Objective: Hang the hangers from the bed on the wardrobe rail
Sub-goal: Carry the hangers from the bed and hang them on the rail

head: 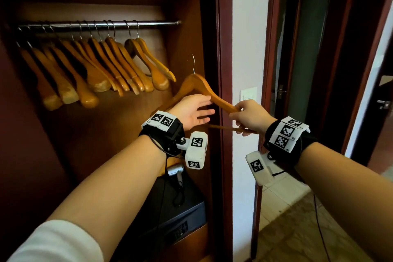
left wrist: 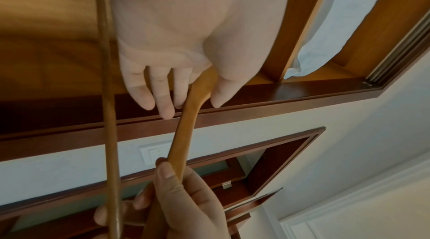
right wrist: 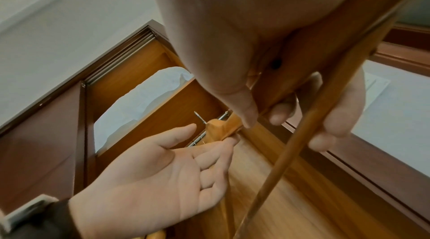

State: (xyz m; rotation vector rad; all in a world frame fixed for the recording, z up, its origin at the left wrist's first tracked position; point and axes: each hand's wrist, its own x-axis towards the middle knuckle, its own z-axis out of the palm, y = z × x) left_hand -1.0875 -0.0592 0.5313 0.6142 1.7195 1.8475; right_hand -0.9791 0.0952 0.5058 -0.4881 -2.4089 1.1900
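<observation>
Wooden hanger [head: 204, 89] held below and right of wardrobe rail [head: 100, 25], right hand [head: 247, 116] pinching its arm end, left hand [head: 191, 110] flat-fingered against the other arm; stiff, light, probably best gripped near hook.

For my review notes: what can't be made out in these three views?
- Bed: in no view, so any hangers left on it can't be counted.
- Left end of the steel wardrobe rail: dark in the head view; the hanging wooden hangers overlap.
- Right hand grip on the held wooden hanger: fingertips hidden behind the hand in the head view.
- Left hand: contact with the hanger unclear.
</observation>
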